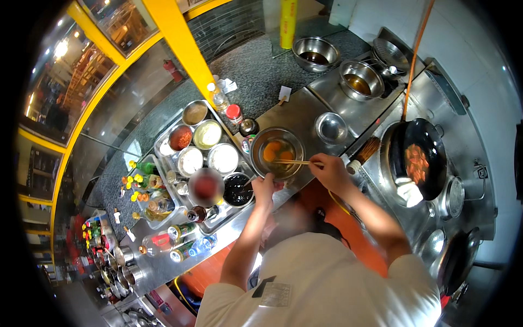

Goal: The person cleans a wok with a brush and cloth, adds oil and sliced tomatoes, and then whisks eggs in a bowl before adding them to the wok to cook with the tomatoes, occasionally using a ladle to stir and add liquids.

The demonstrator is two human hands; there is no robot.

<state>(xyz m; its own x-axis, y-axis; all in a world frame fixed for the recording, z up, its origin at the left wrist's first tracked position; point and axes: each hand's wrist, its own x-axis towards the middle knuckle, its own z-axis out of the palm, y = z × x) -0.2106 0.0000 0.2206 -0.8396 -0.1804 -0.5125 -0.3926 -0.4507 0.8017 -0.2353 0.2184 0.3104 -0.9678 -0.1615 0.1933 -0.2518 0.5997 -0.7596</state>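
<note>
A steel mixing bowl (300,144) on the steel counter holds raw eggs (271,152) with whole orange yolks in clear white. My left hand (264,189) grips the bowl's near rim. From the right, my right hand (331,171) holds a pair of wooden chopsticks (300,162), whose tips reach into the bowl among the yolks. Just left of my left hand stands a pot of dark sauce (236,192) with a utensil handle leaning out of it. A smaller steel bowl (331,128) sits beyond my right hand.
Seasoning pots (207,135) fill a tray on the left, beside several bottles (153,182). On the right, a black wok (435,151) holds reddish-brown pieces of food (416,163), with a white cloth (408,192) at its rim. A bamboo wok brush (365,153) lies between counter and stove.
</note>
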